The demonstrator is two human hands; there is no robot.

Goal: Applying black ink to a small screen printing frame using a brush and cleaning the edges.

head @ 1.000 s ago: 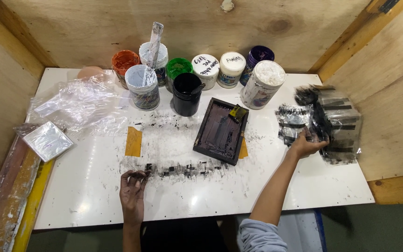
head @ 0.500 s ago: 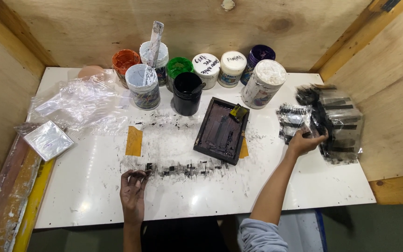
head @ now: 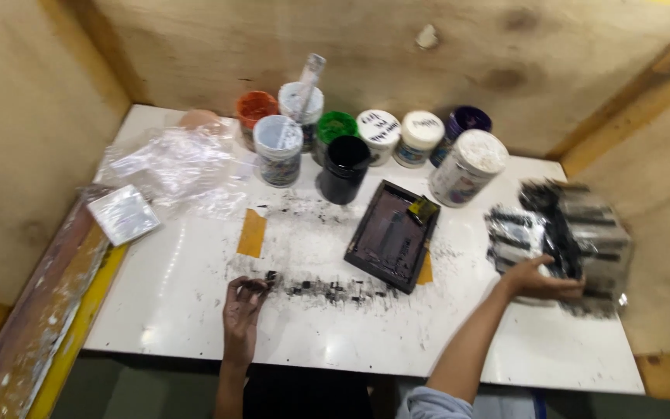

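Plywood walls (head: 397,62) enclose ink-smeared white table (head: 195,310); left hand (head: 242,310) loose, right hand (head: 533,279) gripping stained stack (head: 575,233).

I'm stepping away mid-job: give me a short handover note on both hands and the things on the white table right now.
Left hand: fingers resting on the white table at the left end of the black ink smear; whether it grips anything cannot be told.
Right hand: reaching onto the blurred stack of black-and-silver sheets at the right edge; grip unclear.
Dark rectangular tray lies at table centre, paint jars along the back wall, crumpled clear plastic back left.
Done or left: cannot be judged from this view.
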